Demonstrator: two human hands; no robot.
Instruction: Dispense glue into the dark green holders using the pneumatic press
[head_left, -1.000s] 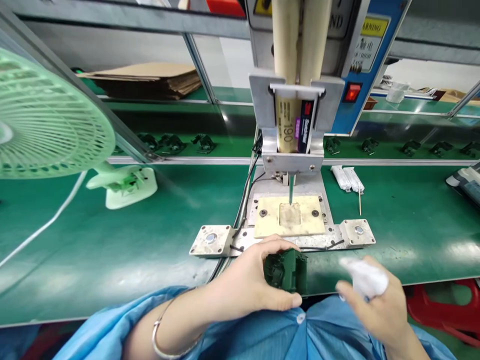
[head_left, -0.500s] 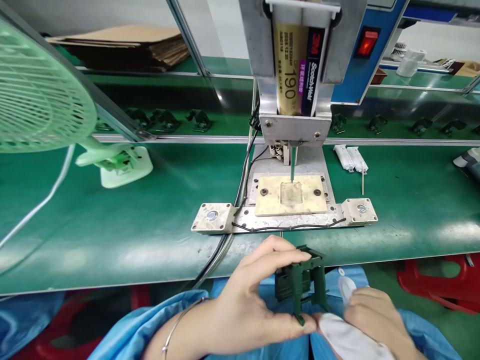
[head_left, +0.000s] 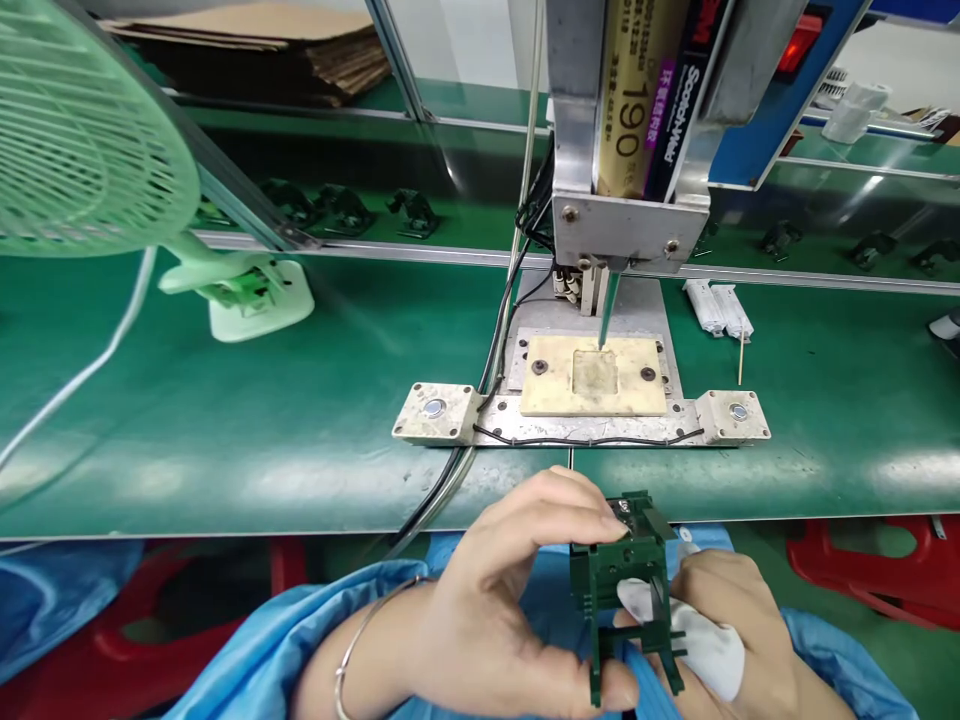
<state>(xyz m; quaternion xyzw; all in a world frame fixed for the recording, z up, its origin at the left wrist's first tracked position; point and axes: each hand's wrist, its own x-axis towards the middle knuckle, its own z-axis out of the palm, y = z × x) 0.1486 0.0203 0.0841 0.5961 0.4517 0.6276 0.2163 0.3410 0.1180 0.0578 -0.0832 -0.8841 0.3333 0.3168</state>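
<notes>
My left hand [head_left: 502,610] is closed around a dark green plastic bracket [head_left: 626,560], an open frame with thin legs. Its thumb presses the lower end while the fingers hold the top. Just to the right, my right hand [head_left: 750,610] has its fingers curled over a white cloth-like piece [head_left: 709,645]. One white end reaches into the bracket's opening from behind, and the right fingertips are partly hidden by the bracket. Both hands are in front of the bench edge, above my lap.
Ahead stands a glue dispenser with a cartridge [head_left: 637,110], its nozzle [head_left: 609,310] over a cream fixture plate [head_left: 540,395]. Button boxes [head_left: 435,412] [head_left: 735,415] flank it. A green fan [head_left: 90,150] is at left, white packets [head_left: 716,308] at right. Dark brackets [head_left: 412,213] line the rear.
The bracket has turned and shifted slightly right in my left hand. My right hand has brought the white piece up into its opening. The camera view has moved a little.
</notes>
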